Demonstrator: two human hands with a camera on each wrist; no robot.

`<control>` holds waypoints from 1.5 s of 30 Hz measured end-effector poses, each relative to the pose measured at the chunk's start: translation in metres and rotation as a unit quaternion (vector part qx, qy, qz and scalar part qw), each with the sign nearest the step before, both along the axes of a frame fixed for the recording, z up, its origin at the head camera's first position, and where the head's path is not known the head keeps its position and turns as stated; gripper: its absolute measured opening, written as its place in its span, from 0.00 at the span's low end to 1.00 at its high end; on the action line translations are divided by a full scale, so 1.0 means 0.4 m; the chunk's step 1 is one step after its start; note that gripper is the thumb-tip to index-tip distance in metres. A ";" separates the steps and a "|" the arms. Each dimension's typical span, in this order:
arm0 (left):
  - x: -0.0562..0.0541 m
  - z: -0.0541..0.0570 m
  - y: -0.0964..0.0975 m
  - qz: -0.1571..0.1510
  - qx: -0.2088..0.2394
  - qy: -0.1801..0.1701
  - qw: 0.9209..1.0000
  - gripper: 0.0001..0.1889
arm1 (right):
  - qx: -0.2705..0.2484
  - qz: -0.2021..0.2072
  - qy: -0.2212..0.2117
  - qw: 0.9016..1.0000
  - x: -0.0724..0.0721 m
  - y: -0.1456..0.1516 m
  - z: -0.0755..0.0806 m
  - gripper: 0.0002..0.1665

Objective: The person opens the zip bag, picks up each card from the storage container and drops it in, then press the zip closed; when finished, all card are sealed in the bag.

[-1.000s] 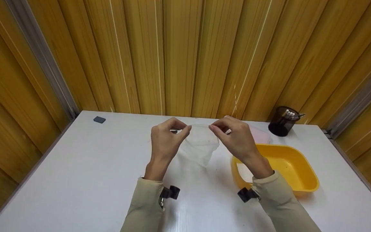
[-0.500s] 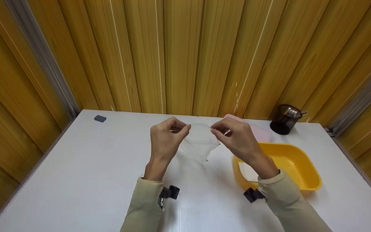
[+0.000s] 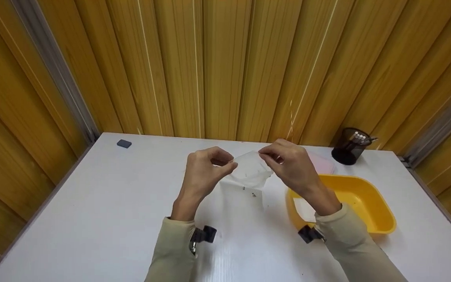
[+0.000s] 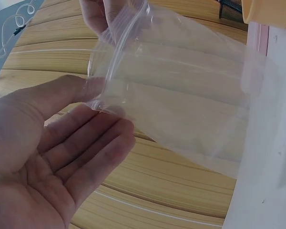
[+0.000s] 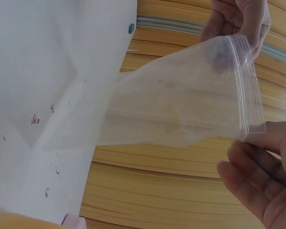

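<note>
A clear zip-lock bag (image 3: 249, 172) hangs between my two hands over the table, its lower part reaching toward the white top. My left hand (image 3: 206, 174) pinches one corner of the zip edge between thumb and fingers. At the opposite corner, my right hand (image 3: 295, 166) pinches that same edge, a little higher than the left. In the right wrist view the zip strip (image 5: 243, 90) runs between the hands and the bag looks flat. I see nothing plainly inside it. Small dark specks (image 5: 35, 119) show at its lower end; whether on the bag or the table, I cannot tell.
A yellow basin (image 3: 370, 203) with a white piece (image 3: 305, 209) in it stands under my right forearm. Behind it lies a pink flat thing (image 3: 322, 162), partly hidden. A black mesh pen holder (image 3: 345, 150) with pens stands back right. A dark small block (image 3: 124, 143) lies back left.
The left hand has dropped slightly, so the bag's top edge slants up to the right. The bag's lower part now hangs straighter and shows more. Both hands keep their pinch.
</note>
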State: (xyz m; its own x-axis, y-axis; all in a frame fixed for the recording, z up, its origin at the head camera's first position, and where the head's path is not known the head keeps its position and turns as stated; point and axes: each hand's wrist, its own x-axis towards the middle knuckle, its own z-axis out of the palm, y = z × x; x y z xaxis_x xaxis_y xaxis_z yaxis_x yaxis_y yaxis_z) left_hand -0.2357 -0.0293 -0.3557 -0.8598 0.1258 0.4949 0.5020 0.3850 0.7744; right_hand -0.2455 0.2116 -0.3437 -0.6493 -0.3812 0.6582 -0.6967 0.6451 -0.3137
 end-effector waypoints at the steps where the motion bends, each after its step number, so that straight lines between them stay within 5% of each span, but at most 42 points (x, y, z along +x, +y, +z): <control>1: 0.000 0.000 0.000 0.004 0.001 0.004 1.000 0.04 | -0.001 0.002 0.004 1.000 0.000 -0.001 0.000 0.06; 10: -0.005 -0.009 0.014 0.058 0.025 0.075 0.995 0.02 | -0.029 -0.001 0.001 1.000 0.008 -0.004 -0.003 0.05; 18: -0.008 -0.014 0.026 0.075 0.056 0.117 0.989 0.04 | -0.072 0.001 -0.019 0.997 0.026 0.019 -0.005 0.06; 25: -0.005 -0.016 0.029 0.083 0.056 0.129 0.987 0.05 | -0.109 -0.049 -0.048 0.992 0.055 0.068 -0.019 0.10; 37: -0.002 -0.022 0.029 0.087 0.060 0.147 0.983 0.05 | -0.056 -0.119 -0.141 0.981 0.070 0.202 -0.062 0.10; 45: -0.003 -0.017 0.024 0.088 0.065 0.143 0.984 0.06 | 0.002 -0.144 -0.231 0.962 0.065 0.320 -0.120 0.15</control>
State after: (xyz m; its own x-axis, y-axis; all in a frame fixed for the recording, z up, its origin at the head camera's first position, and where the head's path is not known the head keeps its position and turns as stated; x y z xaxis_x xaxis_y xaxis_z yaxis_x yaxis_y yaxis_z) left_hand -0.2369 -0.0196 -0.3626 -0.6861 -0.0922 0.7217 0.6410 0.3925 0.6595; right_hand -0.2196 0.3395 -0.3918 -0.9515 -0.1430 0.2725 -0.2750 0.7925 -0.5443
